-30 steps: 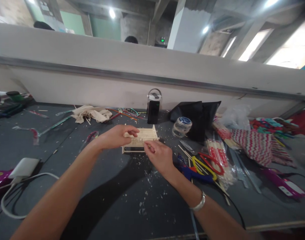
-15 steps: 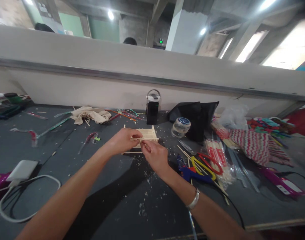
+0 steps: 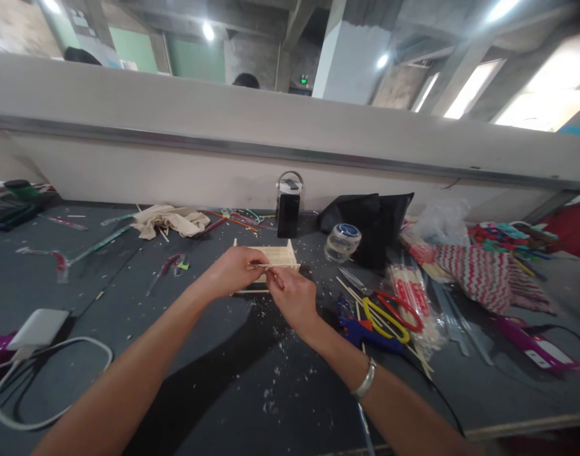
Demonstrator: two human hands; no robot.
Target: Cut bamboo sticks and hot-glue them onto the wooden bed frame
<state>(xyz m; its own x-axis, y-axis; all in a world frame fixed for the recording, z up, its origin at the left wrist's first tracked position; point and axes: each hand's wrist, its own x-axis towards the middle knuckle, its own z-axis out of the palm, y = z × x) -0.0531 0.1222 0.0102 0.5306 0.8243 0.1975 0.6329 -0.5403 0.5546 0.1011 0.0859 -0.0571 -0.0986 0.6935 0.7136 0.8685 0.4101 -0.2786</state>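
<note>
A small frame of pale wooden sticks [image 3: 279, 254] stands on the dark table in front of me, with slats across it and short posts at its corners. My left hand [image 3: 237, 269] reaches over its left side, fingers pinched on a thin wooden stick [image 3: 287, 265] that runs along the near upper edge. Close beside it, my right hand [image 3: 292, 294] has thumb and fingertips pressed together at the same stick. The fingertips of both hands nearly meet and partly hide the stick. Whether the stick is fixed to the frame I cannot tell.
To the right lie scissors [image 3: 387, 320], a blue glue gun [image 3: 370, 335], loose sticks and a bag of glue sticks or similar rods [image 3: 408, 291]. A clear jar [image 3: 342, 243] and a black device with a handle [image 3: 289, 212] stand behind. A white power bank [image 3: 42, 329] with cable lies left.
Both hands stay at the near upper edge of the stick frame with barely any movement. The whole view has shifted slightly.
</note>
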